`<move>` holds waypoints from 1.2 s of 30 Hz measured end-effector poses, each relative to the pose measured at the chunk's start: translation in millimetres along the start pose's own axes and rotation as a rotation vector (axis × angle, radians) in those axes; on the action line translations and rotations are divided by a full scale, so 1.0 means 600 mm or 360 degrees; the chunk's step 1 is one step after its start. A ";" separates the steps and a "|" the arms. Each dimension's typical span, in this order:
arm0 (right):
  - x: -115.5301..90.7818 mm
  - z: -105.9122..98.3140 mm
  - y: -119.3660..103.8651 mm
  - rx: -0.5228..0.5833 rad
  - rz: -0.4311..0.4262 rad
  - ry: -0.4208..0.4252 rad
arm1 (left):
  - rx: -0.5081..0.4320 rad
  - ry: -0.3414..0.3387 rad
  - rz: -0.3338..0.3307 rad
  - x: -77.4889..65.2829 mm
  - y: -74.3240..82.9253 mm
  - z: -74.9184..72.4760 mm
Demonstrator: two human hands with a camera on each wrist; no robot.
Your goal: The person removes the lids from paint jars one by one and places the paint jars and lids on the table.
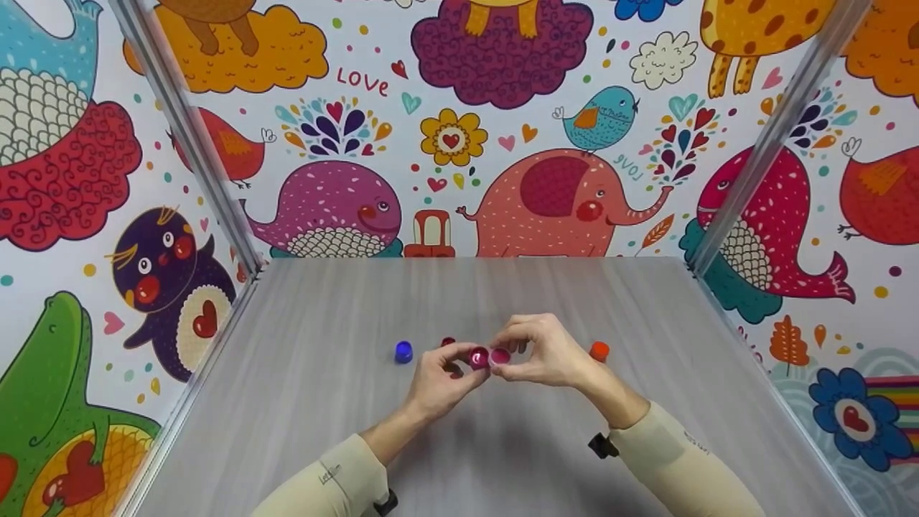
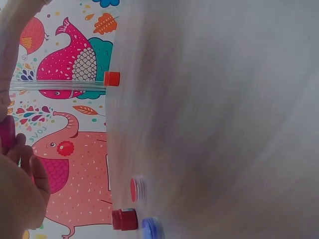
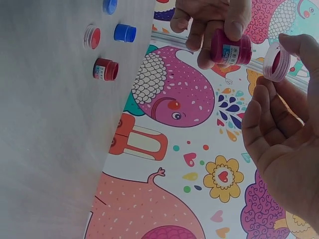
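My left hand (image 1: 438, 384) grips a small magenta paint jar (image 3: 232, 48) with a label on its side, between thumb and fingers. Its mouth is uncovered and faces my right hand. In the right wrist view, my right hand (image 3: 289, 134) pinches a round screw cap (image 3: 276, 62) with a clear ribbed rim and a magenta inside. A narrow gap parts cap and jar there. Both are raised over the table, side by side in the head view. Most of the left hand lies out of the right wrist view.
Beyond my hands on the grey table (image 1: 323, 309) stand a blue paint jar (image 3: 124, 33) and a red paint jar (image 3: 105, 69). A blue cap (image 3: 109, 6) and a red cap (image 3: 92, 37) lie near them. An orange jar (image 1: 599, 351) stands by my right wrist. Patterned walls enclose the table.
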State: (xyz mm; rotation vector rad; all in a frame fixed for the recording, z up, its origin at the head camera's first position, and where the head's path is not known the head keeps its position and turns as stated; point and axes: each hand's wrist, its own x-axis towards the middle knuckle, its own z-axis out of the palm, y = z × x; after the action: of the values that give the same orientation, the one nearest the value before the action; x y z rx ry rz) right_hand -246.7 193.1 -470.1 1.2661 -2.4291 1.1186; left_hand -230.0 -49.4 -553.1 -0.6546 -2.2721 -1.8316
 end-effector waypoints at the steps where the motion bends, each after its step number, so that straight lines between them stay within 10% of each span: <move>1: -0.001 0.000 0.001 -0.0002 0.0001 0.0003 | 0.0009 0.0008 0.0001 0.001 -0.001 -0.001; 36: -0.028 0.022 0.033 -0.0086 0.0183 -0.0047 | 0.0326 0.0059 -0.0010 0.050 -0.025 0.014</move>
State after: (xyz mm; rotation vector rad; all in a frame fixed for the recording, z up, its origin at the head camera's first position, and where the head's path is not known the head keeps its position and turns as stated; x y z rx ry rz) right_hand -248.9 201.6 -497.7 1.1484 -2.5648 1.0613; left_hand -261.9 -36.7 -557.4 -0.5755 -2.3965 -1.5705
